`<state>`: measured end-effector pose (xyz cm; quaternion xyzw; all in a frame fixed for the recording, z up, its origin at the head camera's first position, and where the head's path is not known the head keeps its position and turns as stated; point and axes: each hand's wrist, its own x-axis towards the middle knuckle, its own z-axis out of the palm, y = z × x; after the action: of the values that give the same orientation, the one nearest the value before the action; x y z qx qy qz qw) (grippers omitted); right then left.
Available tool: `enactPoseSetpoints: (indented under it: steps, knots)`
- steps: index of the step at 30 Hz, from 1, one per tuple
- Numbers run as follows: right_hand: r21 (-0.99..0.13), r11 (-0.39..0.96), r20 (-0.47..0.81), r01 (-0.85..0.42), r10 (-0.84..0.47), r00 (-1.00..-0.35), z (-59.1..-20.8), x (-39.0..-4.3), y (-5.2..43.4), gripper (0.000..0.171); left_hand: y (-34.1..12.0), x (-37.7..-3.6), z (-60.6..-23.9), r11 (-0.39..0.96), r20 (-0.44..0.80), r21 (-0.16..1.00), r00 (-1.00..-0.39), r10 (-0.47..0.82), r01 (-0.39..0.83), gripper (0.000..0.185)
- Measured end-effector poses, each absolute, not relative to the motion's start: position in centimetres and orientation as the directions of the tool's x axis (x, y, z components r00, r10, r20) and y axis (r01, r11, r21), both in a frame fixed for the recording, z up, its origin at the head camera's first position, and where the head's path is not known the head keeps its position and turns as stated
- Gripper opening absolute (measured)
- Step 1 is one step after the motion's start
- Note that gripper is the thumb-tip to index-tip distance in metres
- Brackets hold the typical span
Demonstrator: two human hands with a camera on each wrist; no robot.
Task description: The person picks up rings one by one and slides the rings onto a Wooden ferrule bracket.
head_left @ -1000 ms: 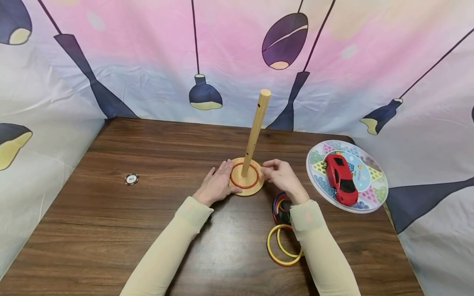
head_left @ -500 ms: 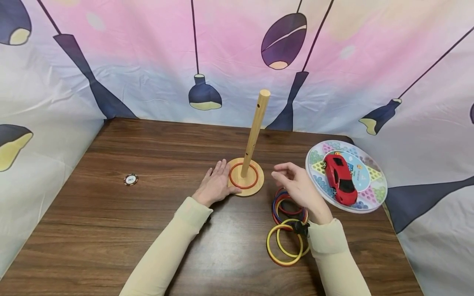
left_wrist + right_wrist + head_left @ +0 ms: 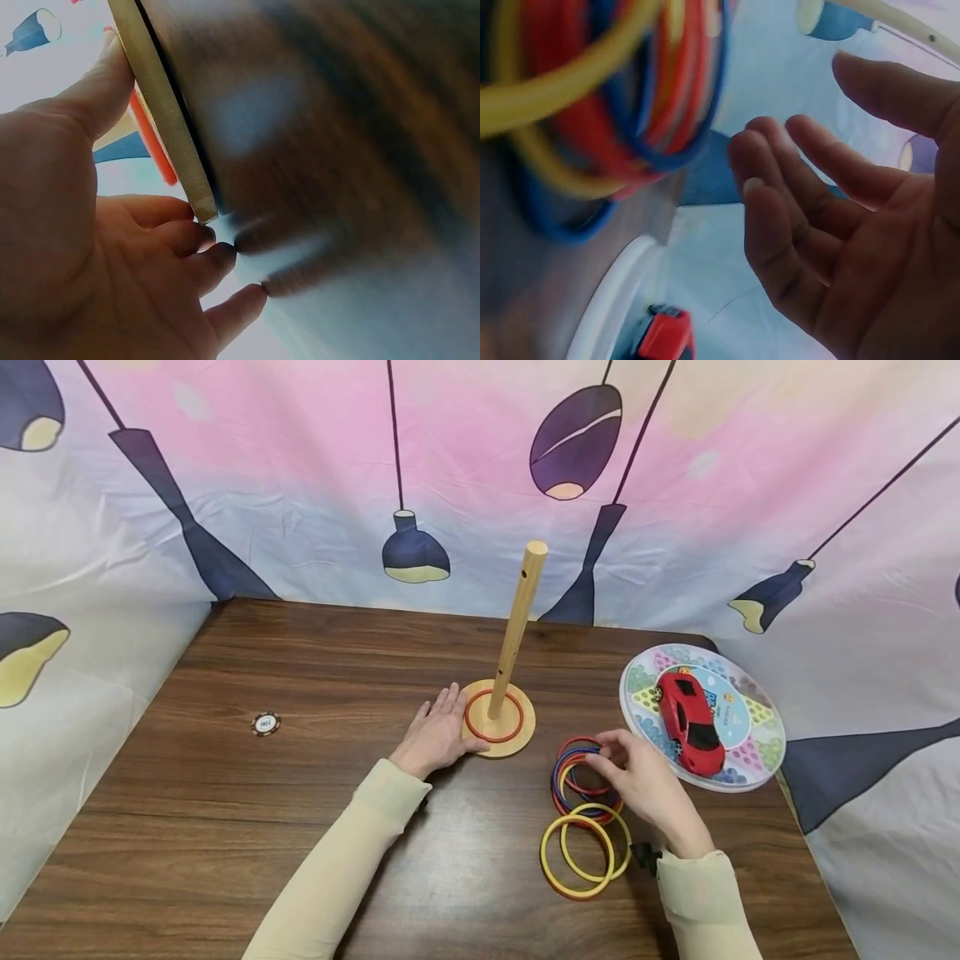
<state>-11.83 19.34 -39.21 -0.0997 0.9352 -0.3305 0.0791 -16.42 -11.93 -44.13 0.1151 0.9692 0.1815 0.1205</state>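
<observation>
A wooden ring-toss stand [image 3: 517, 631] rises from its round base [image 3: 517, 744], with a red ring [image 3: 480, 737] lying around the foot of the post. My left hand [image 3: 437, 735] rests against the base's left edge; in the left wrist view the thumb lies over the base [image 3: 161, 101] and the other fingers touch the table beside it. My right hand [image 3: 637, 777] hovers over the right side of a pile of red, blue and yellow rings [image 3: 558, 785]. The right wrist view shows its relaxed fingers [image 3: 769, 232] apart from the rings, holding nothing.
Two yellow rings [image 3: 545, 856] overlap in front of the pile. A round Chinese checkers board [image 3: 768, 739] lies to the right, bearing a red toy car [image 3: 686, 718]. On the left of the table sits a poker chip [image 3: 266, 723]. A patterned cloth hangs behind.
My right hand has left the base's right edge and moved right and nearer, to above the ring pile, uncovering more rings. The left hand has stayed in place.
</observation>
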Motion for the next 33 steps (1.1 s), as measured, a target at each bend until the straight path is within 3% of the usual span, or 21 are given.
enactPoseSetpoints:
  steps: [11,33]
  knots:
    - [-0.491,0.862,-0.081,-0.127,-0.190,-0.979,-41.3,-10.5,20.7,0.046,-11.8,-16.5,-44.0,0.915,-0.175,0.354,-0.948,0.267,0.193,0.097]
    - [-0.490,0.870,-0.050,-0.059,-0.096,-0.994,-42.5,-10.9,20.6,0.024,-11.8,-16.6,-44.1,0.921,-0.194,0.347,-0.948,0.254,0.176,0.096]
